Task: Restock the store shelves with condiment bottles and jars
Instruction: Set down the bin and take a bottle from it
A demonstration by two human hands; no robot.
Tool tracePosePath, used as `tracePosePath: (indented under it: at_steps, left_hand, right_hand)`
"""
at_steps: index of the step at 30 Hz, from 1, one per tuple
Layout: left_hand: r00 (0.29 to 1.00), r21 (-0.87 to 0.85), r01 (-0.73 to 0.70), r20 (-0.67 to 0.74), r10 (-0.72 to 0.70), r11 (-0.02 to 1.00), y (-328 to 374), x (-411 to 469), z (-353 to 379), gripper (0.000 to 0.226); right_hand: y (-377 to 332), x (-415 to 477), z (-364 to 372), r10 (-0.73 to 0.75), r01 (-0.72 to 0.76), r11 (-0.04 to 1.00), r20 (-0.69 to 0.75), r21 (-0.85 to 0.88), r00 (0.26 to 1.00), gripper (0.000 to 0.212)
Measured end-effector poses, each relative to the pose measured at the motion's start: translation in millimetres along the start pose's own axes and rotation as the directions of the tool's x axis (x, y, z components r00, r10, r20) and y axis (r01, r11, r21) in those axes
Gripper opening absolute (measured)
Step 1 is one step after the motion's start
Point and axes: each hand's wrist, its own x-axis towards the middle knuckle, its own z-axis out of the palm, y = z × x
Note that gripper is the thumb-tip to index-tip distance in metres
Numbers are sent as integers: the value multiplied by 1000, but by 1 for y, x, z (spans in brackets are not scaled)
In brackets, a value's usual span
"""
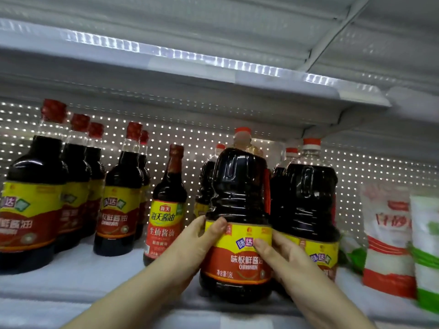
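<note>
- Well left of the grip stood a row of red-capped sauce bottles (33,186).
- Just left of the left hand (187,245) — a slim soy bottle (166,210), upright.
- Both hands clasped the big soy sauce jug (237,198) at its label, fingers curled round the sides, the right hand (285,262) opposite; the jug was upright at the shelf (95,276) front.
- Just right — a matching jug (308,198), then white bags (389,233).

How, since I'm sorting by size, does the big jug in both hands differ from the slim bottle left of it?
The big jug is wide and ribbed; the slim bottle is narrow, long-necked. The left hand and right hand grip the jug, not the bottle. Both hold dark sauce under yellow-and-red labels.
</note>
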Motion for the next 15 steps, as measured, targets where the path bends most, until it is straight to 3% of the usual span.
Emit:
tracePosePath:
  at_steps: [6,8,12,15]
  left_hand:
    - [999,40,-7,53,5,999,-3,11,0,89]
    - [998,64,14,59,-18,998,-4,12,-1,96]
    - [999,128,13,48,-20,992,-3,5,1,79]
    - [1000,248,-1,-2,1,969,0,-4,-6,82]
  right_hand:
    - [3,4,-3,16,-16,1000,14,-22,1000,54]
    - [1,1,-4,24,-25,995,-8,-96,1000,50]
    - [-5,-6,-8,21,-32,946,-38,-323,999,45]
    - [-8,-10,-9,10,-18,947,-28,-321,1000,39]
